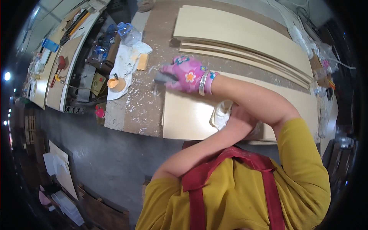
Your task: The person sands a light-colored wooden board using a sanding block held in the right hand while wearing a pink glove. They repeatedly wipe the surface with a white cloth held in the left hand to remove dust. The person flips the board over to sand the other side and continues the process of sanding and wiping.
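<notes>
on the surface (pixel 142 119), near board (pixel 184 119) was aligned sideways, left end overlapped by right hand (pixel 188 74); both hands' grip couldn't be told.

A clear plastic jug with a blue top (pixel 131 36) stood beside a crumpled white cloth (pixel 123 57), on which sat a round, tan-orange roll-like item (pixel 116 83). To the left, a second, tan worktop (pixel 72 50) carried a translucent blue plastic container (pixel 50 45) and a rounded red object (pixel 61 62).
</notes>
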